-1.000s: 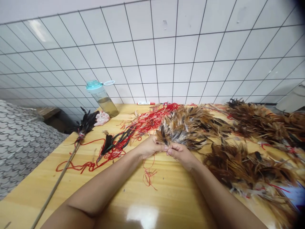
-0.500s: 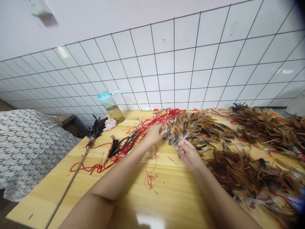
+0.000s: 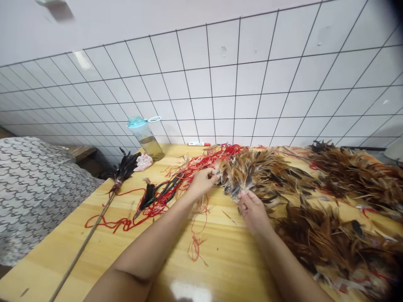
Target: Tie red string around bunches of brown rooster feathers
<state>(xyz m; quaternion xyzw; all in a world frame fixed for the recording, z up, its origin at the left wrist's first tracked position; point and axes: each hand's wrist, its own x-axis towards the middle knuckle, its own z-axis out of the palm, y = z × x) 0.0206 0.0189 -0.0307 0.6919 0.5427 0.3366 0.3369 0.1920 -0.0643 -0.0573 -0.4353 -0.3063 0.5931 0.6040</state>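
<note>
Head view: the near right corner is dark and blurred, and the brown feather heaps run out of frame at the right edge. Their borders merge, so the count is rough. Three show: the feather bunch (image 3: 261, 172) in the middle of the tabletop (image 3: 72, 268), a heap behind it to the right (image 3: 352, 172), and a nearer heap (image 3: 333, 243).

The left hand (image 3: 203, 181) has its fingers curled and pressed together on the bunch's left edge, with the tips partly buried among the quills and the red string (image 3: 201, 161). The right hand (image 3: 252, 208) pinches the bunch's lower edge between thumb and fingers (image 3: 244, 196). Both forearms are cut off at the bottom.

Two black feather tufts lie to the left, one tied on a thin stick (image 3: 91, 235) and one (image 3: 149, 195) tangled in the string. At the tiled wall stand one water bottle (image 3: 145, 136) and one red marker (image 3: 199, 144). One pink rag (image 3: 143, 161) lies beside the bottle. Grey patterned fabric (image 3: 31, 188) fills the left side, and what it covers is hidden.
</note>
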